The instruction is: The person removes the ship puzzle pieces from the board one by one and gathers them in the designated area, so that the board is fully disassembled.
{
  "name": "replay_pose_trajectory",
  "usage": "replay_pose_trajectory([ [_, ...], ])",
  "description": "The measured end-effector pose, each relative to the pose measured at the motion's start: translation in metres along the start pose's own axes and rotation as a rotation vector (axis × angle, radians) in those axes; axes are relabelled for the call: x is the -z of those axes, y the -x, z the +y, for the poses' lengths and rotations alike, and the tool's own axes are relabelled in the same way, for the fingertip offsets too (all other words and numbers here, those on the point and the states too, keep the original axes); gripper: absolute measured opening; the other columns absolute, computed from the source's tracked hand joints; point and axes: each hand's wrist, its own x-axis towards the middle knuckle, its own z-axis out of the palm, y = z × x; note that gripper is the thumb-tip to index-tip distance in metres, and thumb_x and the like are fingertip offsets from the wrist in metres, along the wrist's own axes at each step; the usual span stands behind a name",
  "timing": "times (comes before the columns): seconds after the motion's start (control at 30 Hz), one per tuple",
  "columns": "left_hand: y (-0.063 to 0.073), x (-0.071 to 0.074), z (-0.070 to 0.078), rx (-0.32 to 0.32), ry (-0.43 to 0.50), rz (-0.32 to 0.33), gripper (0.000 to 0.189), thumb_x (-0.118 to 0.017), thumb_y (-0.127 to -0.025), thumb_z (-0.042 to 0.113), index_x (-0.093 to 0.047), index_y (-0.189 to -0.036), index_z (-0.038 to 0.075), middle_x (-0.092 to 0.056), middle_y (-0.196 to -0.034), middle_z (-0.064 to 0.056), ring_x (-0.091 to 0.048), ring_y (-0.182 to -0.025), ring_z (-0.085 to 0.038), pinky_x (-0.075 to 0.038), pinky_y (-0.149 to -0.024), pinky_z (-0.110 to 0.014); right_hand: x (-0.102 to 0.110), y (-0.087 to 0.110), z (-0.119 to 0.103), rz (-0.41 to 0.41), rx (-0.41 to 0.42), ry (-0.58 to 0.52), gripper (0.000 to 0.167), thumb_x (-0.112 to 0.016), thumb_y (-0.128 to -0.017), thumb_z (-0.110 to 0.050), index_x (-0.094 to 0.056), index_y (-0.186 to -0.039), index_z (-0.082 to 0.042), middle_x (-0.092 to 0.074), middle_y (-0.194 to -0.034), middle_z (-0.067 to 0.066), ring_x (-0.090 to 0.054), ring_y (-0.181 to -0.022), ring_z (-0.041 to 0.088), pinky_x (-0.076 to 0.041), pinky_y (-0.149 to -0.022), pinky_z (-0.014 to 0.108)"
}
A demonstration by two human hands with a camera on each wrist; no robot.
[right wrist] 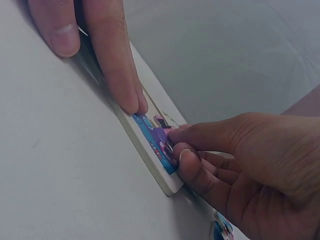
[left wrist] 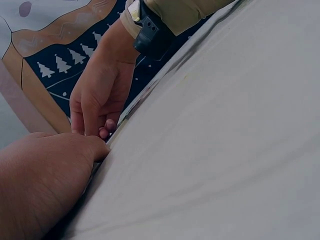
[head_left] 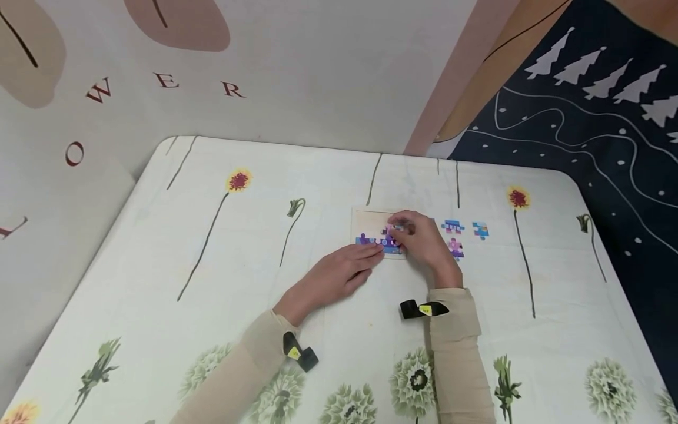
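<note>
A shallow wooden puzzle tray (head_left: 366, 220) lies on the table, with a row of joined blue and purple jigsaw pieces (head_left: 364, 240) along its near side. My left hand (head_left: 339, 270) rests its straight fingers on those joined pieces and the near rim. Above the tray's right part, my right hand (head_left: 422, 238) pinches a pink-purple jigsaw piece (head_left: 390, 231) between thumb and fingers. In the right wrist view the thumb and fingertips are right at the joined pieces (right wrist: 141, 122), and part of the held piece is hidden behind them.
Several loose jigsaw pieces lie right of the tray, among them a blue one (head_left: 480, 229), a blue-pink one (head_left: 452, 227) and a pink-purple one (head_left: 455, 247). A flower-print cloth (head_left: 254, 235) covers the table, whose far edge meets a painted wall (head_left: 328, 88).
</note>
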Motion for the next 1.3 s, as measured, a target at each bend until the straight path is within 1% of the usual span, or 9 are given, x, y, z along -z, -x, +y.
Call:
replay_pose_trajectory([
  [0.13,-0.0002,0.0,-0.0002,-0.001,0.003,-0.005,0.044,-0.05,-0.11,0.019,-0.05,-0.152,0.007,-0.045,-0.16,-0.006,-0.037,-0.151,-0.022,-0.024,-0.127,-0.033,0.0009,0.0002,0.0011,-0.002,-0.009,-0.004,0.02,-0.066,-0.102,-0.009,-0.071,-0.12,0.0,-0.067,-0.08,0.01,-0.061,-0.06,0.019,-0.05,-0.065,0.029],
  [0.27,0.0,0.0005,0.0,-0.014,0.009,0.003,0.044,-0.05,-0.11,0.017,-0.051,-0.151,0.005,-0.046,-0.159,-0.008,-0.038,-0.15,-0.024,-0.026,-0.127,-0.035,0.0025,-0.0002,0.0035,-0.004,0.0,0.0,0.017,-0.067,-0.102,-0.011,-0.073,-0.116,-0.003,-0.063,-0.072,0.008,-0.058,-0.057,0.019,-0.048,-0.061,0.03],
  [0.37,0.0,0.0006,0.0005,-0.011,0.013,0.003,0.044,-0.05,-0.11,0.017,-0.051,-0.151,0.005,-0.046,-0.159,-0.008,-0.038,-0.15,-0.025,-0.026,-0.127,-0.035,0.0037,0.0002,0.0054,-0.003,0.004,-0.013,0.016,-0.067,-0.102,-0.012,-0.074,-0.115,-0.005,-0.063,-0.07,0.007,-0.058,-0.057,0.02,-0.048,-0.058,0.029],
  [0.5,0.0002,-0.0003,0.0007,-0.005,0.015,-0.005,0.044,-0.05,-0.11,0.018,-0.05,-0.152,0.005,-0.045,-0.16,-0.007,-0.037,-0.151,-0.025,-0.025,-0.127,-0.035,0.0047,0.002,0.0063,-0.002,0.003,-0.037,0.015,-0.068,-0.102,-0.011,-0.075,-0.114,-0.007,-0.065,-0.073,0.008,-0.059,-0.059,0.021,-0.05,-0.058,0.029],
  [0.8,0.0007,-0.0011,0.0007,-0.007,0.002,0.004,0.045,-0.051,-0.109,0.018,-0.05,-0.152,0.005,-0.045,-0.16,-0.007,-0.036,-0.151,-0.024,-0.023,-0.127,-0.035,0.0075,0.0037,0.0049,0.004,0.042,-0.052,0.013,-0.071,-0.1,-0.013,-0.078,-0.11,-0.009,-0.067,-0.079,0.009,-0.059,-0.064,0.022,-0.047,-0.057,0.026],
  [0.97,0.0002,-0.001,0.0006,-0.008,-0.001,0.01,0.045,-0.05,-0.109,0.018,-0.05,-0.152,0.005,-0.045,-0.16,-0.007,-0.036,-0.151,-0.024,-0.023,-0.127,-0.034,0.0084,0.0034,0.0049,0.002,0.04,-0.067,0.014,-0.071,-0.1,-0.014,-0.078,-0.11,-0.009,-0.069,-0.083,0.011,-0.06,-0.065,0.023,-0.049,-0.058,0.026],
  [1.1,-0.0003,0.0001,0.0012,-0.01,0.003,0.012,0.045,-0.051,-0.109,0.018,-0.05,-0.152,0.005,-0.045,-0.16,-0.007,-0.036,-0.151,-0.024,-0.023,-0.127,-0.035,0.009,0.0033,0.0062,0.017,0.037,-0.085,0.014,-0.072,-0.099,-0.016,-0.078,-0.11,-0.008,-0.07,-0.086,0.012,-0.061,-0.067,0.024,-0.051,-0.06,0.026],
  [1.3,-0.0004,0.0005,0.0014,-0.012,0.007,0.006,0.045,-0.05,-0.109,0.017,-0.05,-0.152,0.004,-0.046,-0.16,-0.008,-0.037,-0.151,-0.025,-0.024,-0.127,-0.036,0.0087,0.0031,0.008,0.047,0.017,-0.085,0.015,-0.075,-0.097,-0.017,-0.078,-0.109,-0.008,-0.072,-0.086,0.011,-0.064,-0.072,0.023,-0.051,-0.061,0.025],
])
